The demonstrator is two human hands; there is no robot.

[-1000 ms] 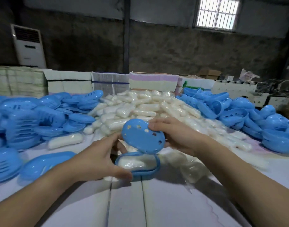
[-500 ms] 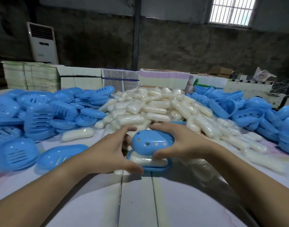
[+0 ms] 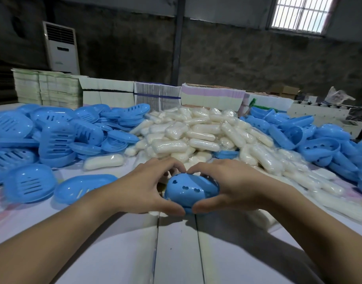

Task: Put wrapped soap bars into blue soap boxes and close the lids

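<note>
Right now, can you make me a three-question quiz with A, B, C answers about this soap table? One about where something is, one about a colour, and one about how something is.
1. Where is the big pile of wrapped soap bars?
A. Behind the hands
B. On the floor
C. Inside a bucket

2. What colour is the soap box being held?
A. Red
B. Blue
C. Green

3. How is that box's lid?
A. Wide open
C. Missing
B. Down on the box

Answers:
1. A, the pile lies on the table beyond both hands.
2. B, its plastic is plainly blue.
3. B, the left hand and right hand clasp it with the lid down.
</note>
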